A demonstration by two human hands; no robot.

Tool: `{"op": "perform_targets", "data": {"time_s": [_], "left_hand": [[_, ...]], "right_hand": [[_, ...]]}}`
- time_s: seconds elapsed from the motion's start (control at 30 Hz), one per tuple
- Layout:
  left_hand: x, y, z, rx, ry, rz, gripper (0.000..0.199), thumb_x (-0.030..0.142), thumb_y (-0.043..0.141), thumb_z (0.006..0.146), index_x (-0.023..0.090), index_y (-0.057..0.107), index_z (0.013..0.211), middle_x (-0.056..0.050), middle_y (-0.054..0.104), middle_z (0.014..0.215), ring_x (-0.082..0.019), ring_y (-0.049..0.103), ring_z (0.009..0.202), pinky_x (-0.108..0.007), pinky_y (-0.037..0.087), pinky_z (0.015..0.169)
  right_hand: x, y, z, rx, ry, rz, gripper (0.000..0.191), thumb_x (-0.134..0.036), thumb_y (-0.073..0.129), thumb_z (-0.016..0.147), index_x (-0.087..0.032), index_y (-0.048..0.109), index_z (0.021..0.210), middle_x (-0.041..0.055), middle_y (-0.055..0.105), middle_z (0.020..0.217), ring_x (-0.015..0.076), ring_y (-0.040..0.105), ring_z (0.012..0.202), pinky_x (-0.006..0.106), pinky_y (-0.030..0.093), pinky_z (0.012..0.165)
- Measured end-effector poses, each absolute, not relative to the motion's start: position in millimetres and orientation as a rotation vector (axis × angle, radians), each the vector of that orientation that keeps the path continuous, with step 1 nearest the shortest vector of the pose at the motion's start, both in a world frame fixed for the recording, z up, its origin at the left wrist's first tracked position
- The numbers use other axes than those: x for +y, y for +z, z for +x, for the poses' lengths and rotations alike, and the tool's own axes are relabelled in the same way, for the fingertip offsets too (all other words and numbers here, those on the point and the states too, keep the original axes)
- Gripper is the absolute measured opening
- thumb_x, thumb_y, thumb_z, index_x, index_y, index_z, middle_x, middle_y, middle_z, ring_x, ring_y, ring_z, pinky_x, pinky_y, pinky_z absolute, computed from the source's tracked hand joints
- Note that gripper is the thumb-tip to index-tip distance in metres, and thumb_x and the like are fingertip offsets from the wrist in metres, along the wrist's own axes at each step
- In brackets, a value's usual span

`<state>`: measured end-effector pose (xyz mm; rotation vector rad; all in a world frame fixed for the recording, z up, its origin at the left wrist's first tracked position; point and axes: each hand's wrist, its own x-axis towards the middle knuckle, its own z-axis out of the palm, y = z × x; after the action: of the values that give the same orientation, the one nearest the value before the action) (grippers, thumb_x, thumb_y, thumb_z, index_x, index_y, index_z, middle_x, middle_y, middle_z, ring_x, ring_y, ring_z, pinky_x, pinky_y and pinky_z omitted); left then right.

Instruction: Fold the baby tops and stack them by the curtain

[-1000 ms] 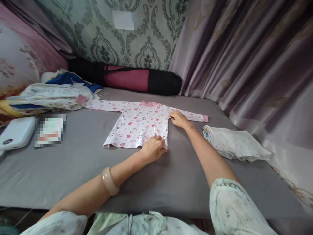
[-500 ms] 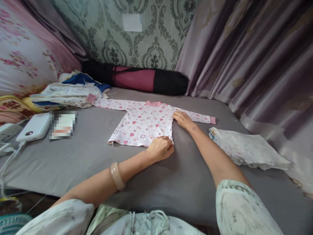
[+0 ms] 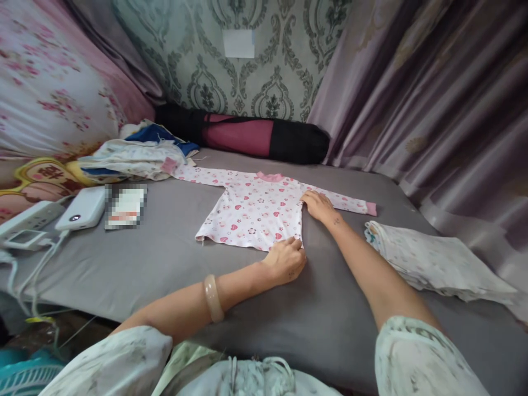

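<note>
A child's white long-sleeved shirt (image 3: 259, 212) with pink hearts, flowers, a pink collar and pink cuffs lies spread flat on the grey bed sheet (image 3: 173, 275), both sleeves stretched sideways. My left hand (image 3: 285, 259), with a pale bangle on the wrist, has its fingers closed on the shirt's lower right corner. At the right side, just under the armpit, my right hand (image 3: 318, 205) has its fingers bent against the shirt's edge; its fingertips pinch or press the fabric there.
Folded pale cloths (image 3: 441, 261) lie at the right. A heap of clothes (image 3: 136, 157) sits at the back left, near a power bank (image 3: 81, 209), a power strip (image 3: 33, 220) and a blurred packet (image 3: 126, 207). A black and maroon roll bag (image 3: 239, 135) rests along the wall.
The view has shifted slightly left, so everything appears further right. Both hands stay at the same places on the shirt, which lies as before.
</note>
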<state>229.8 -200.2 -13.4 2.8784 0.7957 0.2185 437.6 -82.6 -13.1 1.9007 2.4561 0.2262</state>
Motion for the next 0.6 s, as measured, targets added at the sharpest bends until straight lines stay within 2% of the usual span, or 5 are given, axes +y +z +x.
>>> {"op": "perform_targets", "data": {"time_s": [0.1,0.23,0.37,0.47,0.6], "left_hand": [[-199,-4,216,0.719,0.241,2.76,0.028,0.037,0.048,0.095,0.014,0.064,0.102,-0.011,0.067,0.1,-0.023,0.064,0.094,-0.034,0.052,0.082],[-183,5,174,0.692,0.492,2.533,0.03,0.035,0.051,0.093,0.02,0.059,0.118,-0.009,0.068,0.113,-0.02,0.064,0.103,-0.028,0.05,0.087],[-150,4,109,1.223,0.672,2.325,0.027,0.032,0.048,0.092,0.017,0.065,0.106,-0.009,0.071,0.101,-0.019,0.066,0.089,-0.029,0.05,0.083],[-126,3,59,1.676,0.644,2.213,0.028,0.033,0.048,0.089,0.017,0.067,0.103,-0.009,0.071,0.097,-0.02,0.065,0.088,-0.03,0.049,0.082],[-113,7,19,2.004,0.373,1.967,0.031,0.035,0.051,0.086,0.016,0.07,0.1,-0.009,0.072,0.095,-0.021,0.065,0.088,-0.025,0.046,0.074]], "right_hand": [[-91,-11,402,2.399,0.195,2.04,0.042,-0.007,0.039,0.087,-0.013,0.066,0.12,0.0166,0.059,0.131,0.0287,0.047,0.124,0.04,0.035,0.103],[-118,-20,345,2.426,-0.059,2.147,0.054,-0.027,0.028,0.098,-0.005,0.04,0.145,0.0179,0.033,0.155,0.0284,0.025,0.144,0.043,0.023,0.115],[-151,-29,319,2.356,-0.335,2.196,0.068,-0.047,0.019,0.1,-0.004,0.026,0.152,0.0183,0.014,0.161,0.0309,0.01,0.149,0.05,0.014,0.118],[-164,-35,321,2.357,-0.291,2.22,0.071,-0.051,0.018,0.099,-0.005,0.023,0.153,0.019,0.011,0.161,0.0318,0.007,0.149,0.053,0.01,0.118],[-166,-45,330,2.378,-0.145,2.224,0.068,-0.047,0.019,0.099,-0.006,0.028,0.151,0.0194,0.019,0.159,0.0304,0.013,0.148,0.052,0.012,0.118]]}}
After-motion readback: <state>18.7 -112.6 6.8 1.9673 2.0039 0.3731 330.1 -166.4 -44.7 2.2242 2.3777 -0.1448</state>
